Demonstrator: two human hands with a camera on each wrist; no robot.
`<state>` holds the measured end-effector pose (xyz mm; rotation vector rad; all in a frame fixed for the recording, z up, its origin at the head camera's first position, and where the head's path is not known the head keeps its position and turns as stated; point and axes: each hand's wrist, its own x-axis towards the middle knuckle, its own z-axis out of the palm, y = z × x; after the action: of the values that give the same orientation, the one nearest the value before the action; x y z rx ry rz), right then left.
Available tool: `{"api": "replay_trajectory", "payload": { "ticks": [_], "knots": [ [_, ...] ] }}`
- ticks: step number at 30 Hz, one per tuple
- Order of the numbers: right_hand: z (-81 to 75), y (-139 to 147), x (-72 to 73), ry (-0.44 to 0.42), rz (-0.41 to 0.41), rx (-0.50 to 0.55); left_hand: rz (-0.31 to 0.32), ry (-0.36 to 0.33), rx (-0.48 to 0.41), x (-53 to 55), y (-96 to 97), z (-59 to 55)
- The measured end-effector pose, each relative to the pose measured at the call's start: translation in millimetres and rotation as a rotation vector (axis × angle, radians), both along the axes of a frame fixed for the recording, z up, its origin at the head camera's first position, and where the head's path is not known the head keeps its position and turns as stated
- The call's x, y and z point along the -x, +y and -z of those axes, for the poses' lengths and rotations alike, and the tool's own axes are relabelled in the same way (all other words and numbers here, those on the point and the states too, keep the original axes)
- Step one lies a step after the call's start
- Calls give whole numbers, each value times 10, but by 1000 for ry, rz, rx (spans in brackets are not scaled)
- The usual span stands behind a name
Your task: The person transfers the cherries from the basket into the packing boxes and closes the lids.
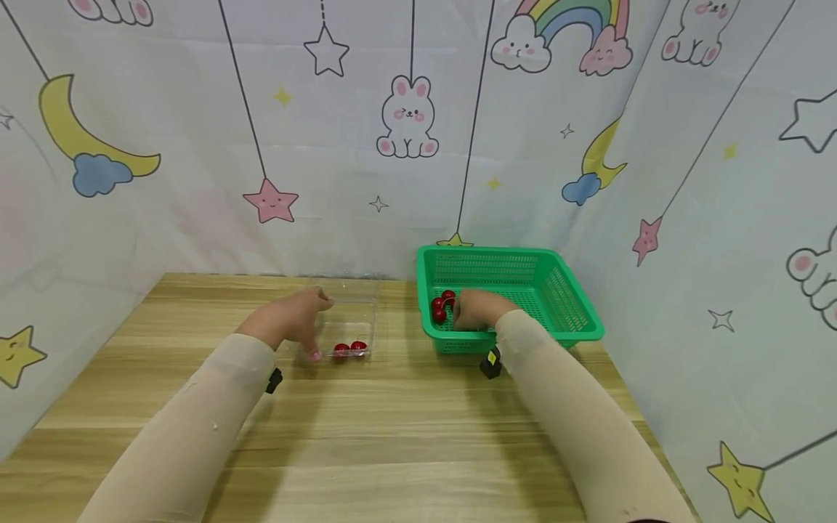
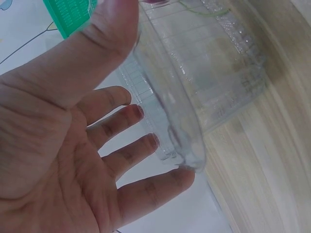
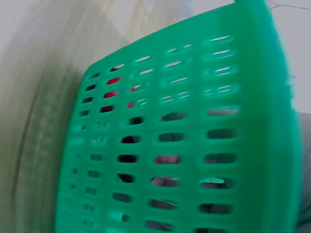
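My left hand (image 1: 290, 319) is at the left side of a clear plastic box (image 1: 375, 319). In the left wrist view its slightly bent fingertips touch a clear edge, with the palm apart from the plastic and the thumb stretched over the near side. Two red cherries (image 1: 358, 346) lie at the front of this box. My right hand (image 1: 480, 309) reaches over the front rim of a green slotted basket (image 1: 510, 337), fingers bent down beside several red cherries (image 1: 439, 314). Its fingertips are hidden, so I cannot tell whether they hold a cherry. The basket wall (image 3: 146, 116) blocks most of the right wrist view.
Both containers stand on a wood-grain table (image 1: 392, 428), the basket to the right of the box. A cloth wall (image 1: 353, 240) printed with rabbits and stars rises behind them and along both sides. A dark wrist camera (image 1: 491, 362) hangs under the right sleeve.
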<state>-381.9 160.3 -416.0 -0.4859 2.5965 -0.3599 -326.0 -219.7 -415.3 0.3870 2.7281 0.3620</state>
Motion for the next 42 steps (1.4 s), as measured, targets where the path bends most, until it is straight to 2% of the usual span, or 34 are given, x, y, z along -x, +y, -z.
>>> {"api": "replay_trajectory", "payload": {
  "ticks": [5, 13, 17, 22, 27, 33, 42],
  "knots": [
    [-165, -25, -86, 26, 26, 41, 11, 13, 3, 12, 2, 18],
    [-429, -93, -190, 171, 64, 93, -2, 9, -1, 8, 1, 18],
    [-496, -166, -247, 211, 101, 133, -7, 5, -1, 12, 3, 18],
    [-535, -314, -337, 261, 83, 191, 3, 7, 4, 23, 11, 28],
    [-525, -528, -432, 260, 27, 275, 9, 10, 8, 24, 4, 29],
    [-434, -829, -493, 297, -84, 286, 2, 4, -6, 4, 14, -6],
    [-116, -1265, -490, 285, -234, 267, -4, -3, -7, -5, 15, -29]
  ]
}}
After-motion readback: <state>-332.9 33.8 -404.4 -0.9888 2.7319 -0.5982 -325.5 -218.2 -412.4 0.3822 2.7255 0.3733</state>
